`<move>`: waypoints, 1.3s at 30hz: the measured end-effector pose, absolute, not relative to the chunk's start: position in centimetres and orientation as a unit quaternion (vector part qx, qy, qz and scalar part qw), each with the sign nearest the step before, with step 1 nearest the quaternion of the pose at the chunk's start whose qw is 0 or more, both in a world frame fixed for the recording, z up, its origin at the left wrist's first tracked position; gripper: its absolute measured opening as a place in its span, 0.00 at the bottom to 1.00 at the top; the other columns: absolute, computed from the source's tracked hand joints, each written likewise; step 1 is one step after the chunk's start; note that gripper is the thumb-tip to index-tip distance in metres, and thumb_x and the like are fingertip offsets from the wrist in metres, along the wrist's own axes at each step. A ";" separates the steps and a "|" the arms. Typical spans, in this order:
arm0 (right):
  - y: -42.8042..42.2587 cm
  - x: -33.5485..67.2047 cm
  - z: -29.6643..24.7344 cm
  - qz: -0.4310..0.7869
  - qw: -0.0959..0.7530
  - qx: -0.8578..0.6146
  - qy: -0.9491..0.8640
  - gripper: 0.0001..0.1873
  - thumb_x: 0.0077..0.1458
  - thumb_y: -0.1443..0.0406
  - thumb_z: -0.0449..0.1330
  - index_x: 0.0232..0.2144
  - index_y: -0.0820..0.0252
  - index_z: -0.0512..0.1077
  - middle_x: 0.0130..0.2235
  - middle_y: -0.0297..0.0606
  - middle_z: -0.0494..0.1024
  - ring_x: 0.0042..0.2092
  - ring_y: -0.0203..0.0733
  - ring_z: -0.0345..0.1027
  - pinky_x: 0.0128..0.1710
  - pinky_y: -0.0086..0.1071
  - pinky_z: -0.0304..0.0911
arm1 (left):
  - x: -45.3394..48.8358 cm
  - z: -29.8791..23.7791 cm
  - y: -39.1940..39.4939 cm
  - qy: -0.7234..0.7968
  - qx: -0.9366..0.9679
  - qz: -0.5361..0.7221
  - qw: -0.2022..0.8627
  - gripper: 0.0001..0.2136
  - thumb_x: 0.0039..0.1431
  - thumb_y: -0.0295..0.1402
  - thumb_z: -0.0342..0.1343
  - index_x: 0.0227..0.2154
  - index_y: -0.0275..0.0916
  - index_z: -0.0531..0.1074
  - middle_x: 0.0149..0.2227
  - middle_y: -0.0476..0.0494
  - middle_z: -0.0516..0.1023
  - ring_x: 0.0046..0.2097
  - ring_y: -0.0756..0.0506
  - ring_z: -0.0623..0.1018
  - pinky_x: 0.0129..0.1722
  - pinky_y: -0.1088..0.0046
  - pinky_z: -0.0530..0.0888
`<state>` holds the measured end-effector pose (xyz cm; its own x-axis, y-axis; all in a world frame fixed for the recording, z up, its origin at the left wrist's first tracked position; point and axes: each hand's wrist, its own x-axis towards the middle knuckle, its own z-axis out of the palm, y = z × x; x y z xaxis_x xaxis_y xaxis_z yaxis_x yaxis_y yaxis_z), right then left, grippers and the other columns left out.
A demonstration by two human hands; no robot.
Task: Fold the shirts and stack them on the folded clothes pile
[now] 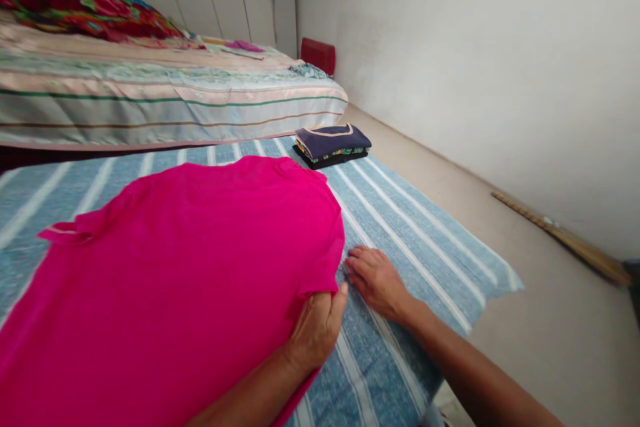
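Shirt of plain hot-pink fabric (195, 247), short-sleeved, lies spread over a blue woven cloth with white stripes (415, 227), its lower part running out of view at the bottom edge. The person's bare left hand (317, 327) is at the hem of the sleeve on the right side, the forearm lying across the pink fabric; the thumb stretches out past the hem, while the other fingers are mostly tucked out of sight at the sleeve (so whether they grip the material I cannot tell). The bare right hand (377, 280) is palm down on the striped cloth, just beside the shirt's right edge, its fingers loosely bent and slightly parted, gripping nothing that shows. Beyond the shirt, near the far edge of the cloth, sits a small stack of folded garments (333, 145), navy with a tan neckline on top and black at the bottom. Behind it stands a bed with a pale striped satiny cover (175, 107), a red floral blanket (100, 7) heaped on its left side. A dark red box-like object (318, 57) shows near the corner, and a straw broom (560, 237) lies on the floor along the white wall (475, 47).
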<state>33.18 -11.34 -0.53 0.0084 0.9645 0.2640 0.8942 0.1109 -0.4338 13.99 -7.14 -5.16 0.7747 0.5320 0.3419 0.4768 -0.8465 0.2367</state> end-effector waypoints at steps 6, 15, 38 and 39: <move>-12.5 37.0 -1.1 0.017 0.088 -0.790 -0.607 0.23 0.64 0.60 0.46 0.59 0.59 0.60 0.63 0.43 0.57 0.64 0.51 0.46 0.60 0.52 0.44 | 13.9 -6.1 -7.0 0.254 0.934 0.250 0.013 0.22 0.63 0.23 0.33 0.54 0.41 0.65 0.29 0.43 0.75 0.32 0.42 0.76 0.38 0.63 0.74; -13.5 33.7 -1.2 0.027 0.094 -0.684 -0.723 0.22 0.65 0.62 0.44 0.59 0.52 0.60 0.63 0.37 0.57 0.64 0.44 0.46 0.61 0.47 0.44 | 13.9 -4.8 -6.9 0.211 0.914 0.341 -0.061 0.23 0.61 0.21 0.41 0.59 0.42 0.57 0.31 0.46 0.75 0.32 0.44 0.75 0.36 0.68 0.72; -18.7 42.7 -0.9 -0.082 -0.016 -0.912 -0.400 0.25 0.64 0.61 0.43 0.58 0.69 0.61 0.60 0.53 0.60 0.63 0.55 0.48 0.58 0.52 0.47 | 16.7 1.0 -8.3 0.275 0.933 0.134 0.190 0.19 0.60 0.43 0.46 0.48 0.36 0.68 0.48 0.39 0.74 0.55 0.39 0.68 0.59 0.55 0.57; -18.7 41.5 -0.9 -0.095 -0.006 -0.908 -0.409 0.25 0.63 0.61 0.43 0.57 0.71 0.61 0.60 0.55 0.60 0.63 0.56 0.48 0.58 0.52 0.47 | 16.8 0.9 -8.4 0.268 0.935 0.135 0.186 0.22 0.59 0.43 0.49 0.51 0.35 0.66 0.52 0.37 0.71 0.59 0.38 0.64 0.61 0.54 0.54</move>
